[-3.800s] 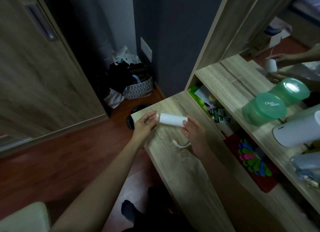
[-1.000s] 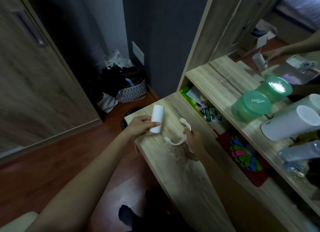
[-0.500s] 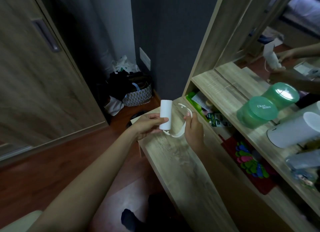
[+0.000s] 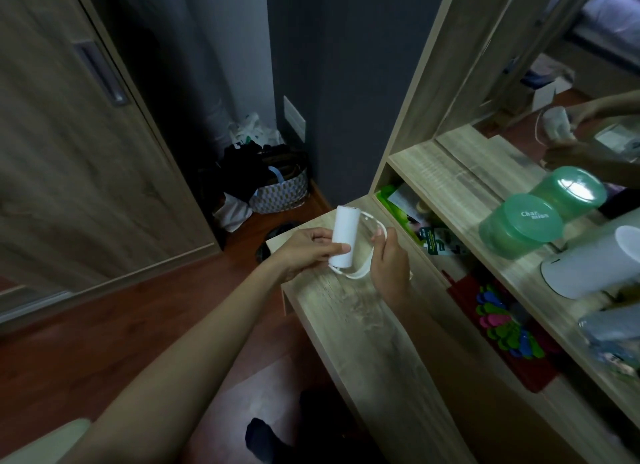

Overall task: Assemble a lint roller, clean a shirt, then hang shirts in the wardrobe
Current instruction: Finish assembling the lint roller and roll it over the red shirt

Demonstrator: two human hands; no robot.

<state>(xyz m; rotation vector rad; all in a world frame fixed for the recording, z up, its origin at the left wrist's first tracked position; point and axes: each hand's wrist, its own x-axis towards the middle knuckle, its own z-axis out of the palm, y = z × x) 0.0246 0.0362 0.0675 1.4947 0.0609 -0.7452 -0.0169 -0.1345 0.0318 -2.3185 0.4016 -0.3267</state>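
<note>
Looking down through the head cam, the whole thing turns on how the roll [image 4: 343, 235] sits against the handle [image 4: 358, 273]. My left hand [image 4: 304, 252] grips the white roll round its lower half, thumb across the front and fingers curled behind. It's held just above the far corner of the desk [image 4: 363, 325], long axis close to upright, top tipped slightly away from me.

The handle lies on the roll's right side, just beside it, bowing from near the top end down and under the bottom end. My right hand [image 4: 389, 264] pinches that bow near its upper part, fingertips clamped on it.

So the right hand is nearer the handle, and I reckon it does the fitting by lining the handle's ends up with the roll's axis. Can't tell if the lower end is seated in the core or only touching.
</note>
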